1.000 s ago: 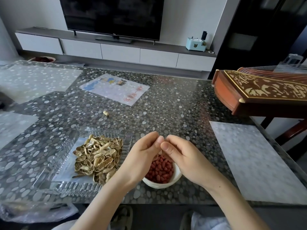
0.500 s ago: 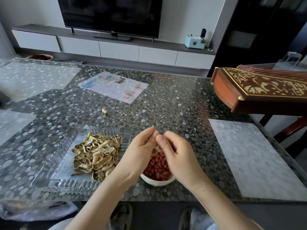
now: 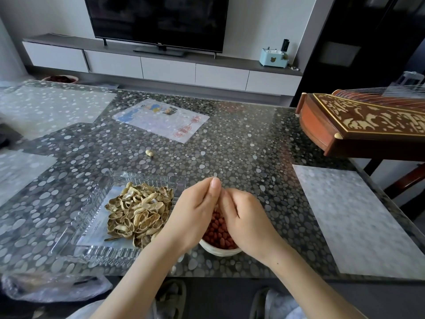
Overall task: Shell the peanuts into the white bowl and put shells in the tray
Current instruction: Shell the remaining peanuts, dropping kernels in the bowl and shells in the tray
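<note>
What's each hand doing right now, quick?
Left hand: curled above the white bowl; whatever its grip holds is hidden, cannot tell.
Right hand: curled against the left; cannot tell either.

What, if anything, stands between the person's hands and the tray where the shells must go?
Nothing visible does. The left hand and right hand meet over the white bowl; the clear tray lies directly beside the left hand, open on top, with a pile of shells already in it.

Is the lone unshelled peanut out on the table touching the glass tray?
Apart. The head view shows the peanut lying on the bare tabletop beyond the tray, with a clear strip of table between them.
</note>
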